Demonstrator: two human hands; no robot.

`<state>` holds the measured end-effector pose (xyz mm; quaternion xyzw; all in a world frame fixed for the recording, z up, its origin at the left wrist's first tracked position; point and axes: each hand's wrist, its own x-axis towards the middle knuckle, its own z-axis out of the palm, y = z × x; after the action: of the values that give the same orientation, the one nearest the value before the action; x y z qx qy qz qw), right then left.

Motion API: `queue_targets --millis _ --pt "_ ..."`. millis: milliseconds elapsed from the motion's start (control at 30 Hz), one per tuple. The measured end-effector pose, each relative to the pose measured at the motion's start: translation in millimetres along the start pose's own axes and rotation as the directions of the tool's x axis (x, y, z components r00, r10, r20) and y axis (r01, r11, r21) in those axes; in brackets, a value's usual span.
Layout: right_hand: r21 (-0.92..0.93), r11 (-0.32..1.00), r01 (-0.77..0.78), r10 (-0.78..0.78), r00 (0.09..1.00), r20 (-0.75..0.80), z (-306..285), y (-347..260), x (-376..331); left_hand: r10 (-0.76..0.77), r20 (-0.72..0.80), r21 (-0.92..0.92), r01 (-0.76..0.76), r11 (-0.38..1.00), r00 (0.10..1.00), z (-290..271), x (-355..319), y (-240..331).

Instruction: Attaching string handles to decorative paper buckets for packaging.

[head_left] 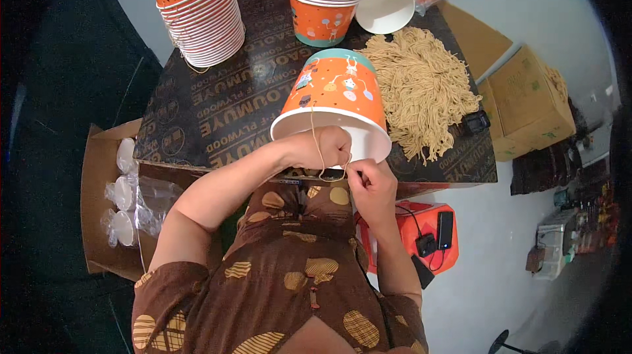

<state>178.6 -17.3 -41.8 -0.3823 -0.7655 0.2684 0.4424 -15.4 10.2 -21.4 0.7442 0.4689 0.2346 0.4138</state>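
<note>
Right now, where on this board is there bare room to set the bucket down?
Bare patch: the dark board between the tilted bucket in the left hand and the leaning stack of buckets. Crowded: the back edge with the short stack, and the right side under the string pile.

I see a dark plywood table [217,110] on a pale floor [500,275], cardboard boxes [526,101] at right.

An orange paper bucket [334,94] is gripped at its rim by the left hand [322,149]; a beige string [317,143] is pinched by the right hand [370,183].
</note>
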Motion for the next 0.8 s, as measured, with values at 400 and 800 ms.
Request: queue_targets --millis 400,800 --pt "-0.06 0.988 0.14 -0.142 0.99 -0.021 0.6 3.8 -3.9 -0.227 0.147 -0.146 0.248 0.958 0.963 -8.9 -3.9 21.4" --pt "-0.094 0.996 -0.011 0.003 0.997 -0.081 7.4 1.9 -4.1 0.093 -0.224 0.191 -0.05 0.98 0.97 15.6 -20.8 19.7"
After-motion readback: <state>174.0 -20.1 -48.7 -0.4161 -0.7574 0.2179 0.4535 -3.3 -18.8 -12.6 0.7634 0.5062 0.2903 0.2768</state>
